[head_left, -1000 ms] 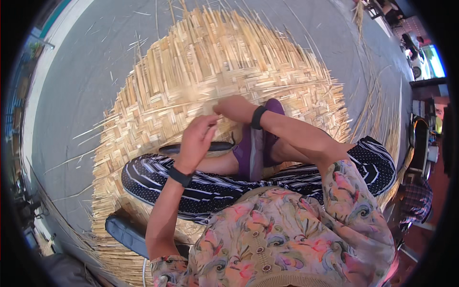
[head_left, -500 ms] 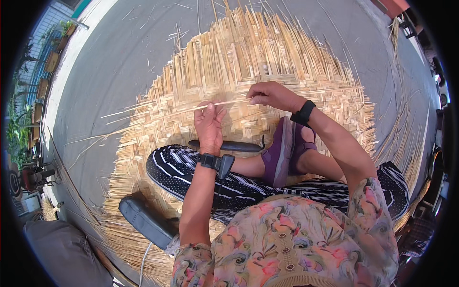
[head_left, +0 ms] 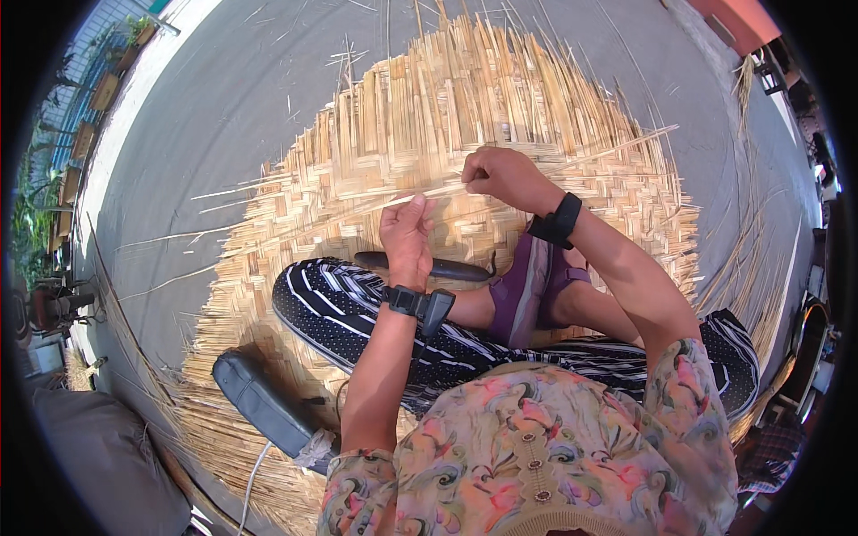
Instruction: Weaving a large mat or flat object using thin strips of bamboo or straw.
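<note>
A long, thin, pale strip of split reed (head_left: 441,190) stretches between my hands, above a woven mat (head_left: 313,192). My left hand (head_left: 407,237) is closed, pinching the strip between thumb and fingers. Close by on its right, my right hand (head_left: 508,177) also pinches the strip, with the fingers curled and the knuckles facing up. Leftward, the strip runs on past my left hand across the weave. A dark, slim, curved tool (head_left: 438,267) lies on the mat just below my hands, in front of my purple shoes (head_left: 518,290).
I sit cross-legged on the mat. A dark padded block (head_left: 268,402) with a white cord (head_left: 255,487) lies left of my arm. Loose reeds (head_left: 746,259) are strewn on the grey floor at the right. A grey cushion-like bundle (head_left: 94,460) stands at the lower left.
My left hand has slid right, closer to my right hand. At the right, the reed's far end now points higher. The view has shifted slightly.
</note>
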`<state>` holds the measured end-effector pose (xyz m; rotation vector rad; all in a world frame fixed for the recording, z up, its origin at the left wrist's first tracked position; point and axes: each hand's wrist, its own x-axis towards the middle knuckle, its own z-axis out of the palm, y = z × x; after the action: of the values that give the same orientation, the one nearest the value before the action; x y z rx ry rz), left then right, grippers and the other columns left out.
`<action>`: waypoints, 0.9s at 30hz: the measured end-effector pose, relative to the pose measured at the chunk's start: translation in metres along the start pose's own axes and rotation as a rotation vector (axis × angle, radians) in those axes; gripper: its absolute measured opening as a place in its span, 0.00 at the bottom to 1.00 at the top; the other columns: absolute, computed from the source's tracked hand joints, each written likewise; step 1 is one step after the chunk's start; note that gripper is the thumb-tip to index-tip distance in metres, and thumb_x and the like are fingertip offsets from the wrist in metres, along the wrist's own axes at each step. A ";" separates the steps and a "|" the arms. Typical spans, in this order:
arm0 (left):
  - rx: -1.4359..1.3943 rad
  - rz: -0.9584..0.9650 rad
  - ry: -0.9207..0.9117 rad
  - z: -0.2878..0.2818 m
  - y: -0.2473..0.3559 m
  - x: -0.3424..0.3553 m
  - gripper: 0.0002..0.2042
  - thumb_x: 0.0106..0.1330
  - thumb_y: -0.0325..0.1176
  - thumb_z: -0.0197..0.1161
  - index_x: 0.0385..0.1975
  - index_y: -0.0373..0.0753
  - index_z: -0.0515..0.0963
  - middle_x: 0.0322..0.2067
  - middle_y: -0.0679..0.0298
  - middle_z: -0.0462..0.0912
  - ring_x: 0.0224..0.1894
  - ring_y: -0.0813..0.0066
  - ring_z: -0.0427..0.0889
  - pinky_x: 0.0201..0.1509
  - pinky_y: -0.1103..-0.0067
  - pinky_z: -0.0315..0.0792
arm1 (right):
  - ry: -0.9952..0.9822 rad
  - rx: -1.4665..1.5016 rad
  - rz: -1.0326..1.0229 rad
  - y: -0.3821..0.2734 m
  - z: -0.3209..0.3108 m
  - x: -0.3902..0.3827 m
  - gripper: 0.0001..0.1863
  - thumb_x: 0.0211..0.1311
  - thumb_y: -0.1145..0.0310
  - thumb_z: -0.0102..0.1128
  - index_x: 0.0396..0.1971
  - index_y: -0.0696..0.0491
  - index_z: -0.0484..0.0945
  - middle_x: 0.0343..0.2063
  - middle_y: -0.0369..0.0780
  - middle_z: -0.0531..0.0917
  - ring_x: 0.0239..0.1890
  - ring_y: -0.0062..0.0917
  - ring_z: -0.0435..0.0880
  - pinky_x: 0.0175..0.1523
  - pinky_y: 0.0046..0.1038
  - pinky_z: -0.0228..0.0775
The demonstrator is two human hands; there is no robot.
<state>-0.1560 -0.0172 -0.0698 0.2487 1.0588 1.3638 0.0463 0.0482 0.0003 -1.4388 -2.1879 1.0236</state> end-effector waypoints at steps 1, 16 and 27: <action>0.023 -0.055 0.009 0.000 0.001 -0.001 0.11 0.65 0.28 0.66 0.45 0.40 0.75 0.39 0.65 0.82 0.40 0.75 0.84 0.35 0.84 0.75 | -0.008 -0.001 0.015 -0.002 -0.001 0.000 0.07 0.53 0.70 0.67 0.32 0.54 0.82 0.30 0.40 0.82 0.34 0.28 0.83 0.41 0.29 0.73; -0.076 0.011 0.039 -0.019 0.011 -0.025 0.10 0.67 0.27 0.64 0.45 0.36 0.75 0.34 0.63 0.83 0.37 0.73 0.86 0.29 0.85 0.78 | -0.183 -0.007 -0.038 -0.013 -0.006 -0.008 0.08 0.59 0.63 0.61 0.29 0.52 0.81 0.28 0.40 0.82 0.36 0.35 0.82 0.43 0.34 0.72; 0.134 0.378 0.316 -0.005 0.057 -0.040 0.11 0.69 0.28 0.61 0.49 0.39 0.75 0.42 0.64 0.79 0.41 0.77 0.79 0.40 0.80 0.74 | -0.051 -0.215 -0.004 -0.035 0.008 -0.029 0.13 0.65 0.56 0.56 0.35 0.49 0.80 0.32 0.42 0.81 0.39 0.38 0.81 0.42 0.39 0.72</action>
<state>-0.1916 -0.0390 -0.0137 0.3532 1.4213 1.7107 0.0311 0.0108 0.0231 -1.5122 -2.3978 0.8533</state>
